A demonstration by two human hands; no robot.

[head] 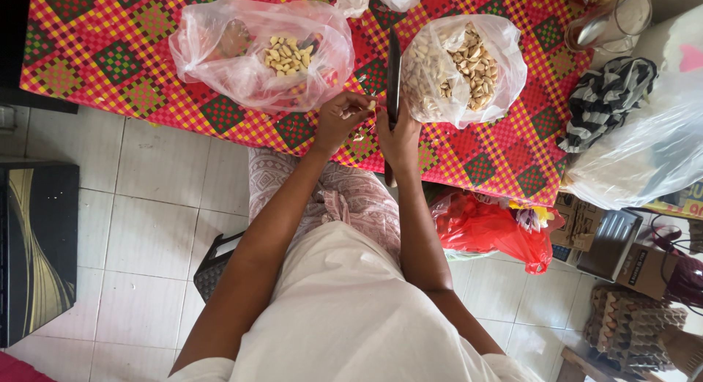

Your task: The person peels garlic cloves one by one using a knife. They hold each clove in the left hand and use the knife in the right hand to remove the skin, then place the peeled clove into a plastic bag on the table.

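Fingers (pixel 350 107) of left hand (pixel 338 122) pinch a small pale nut (pixel 372 104) near the table (pixel 110 60) front edge | right hand (pixel 399 133) grips a knife (pixel 393 74), blade upright | bag of peeled nuts (pixel 267 56) left, unshelled bag (pixel 465 67) right, narrow gap between | red bag (pixel 491 228) below edge

Bright, even daylight fills the view, strongest to the right of the checked tablecloth (pixel 132 74), where a white plastic bag (pixel 644 155) is nearly washed out. Soft glare gleams on the clear bags lying on the cloth. Below the cloth, shadows on the floor tiles (pixel 146 213) are faint. Focus is sharp; edges bend slightly.
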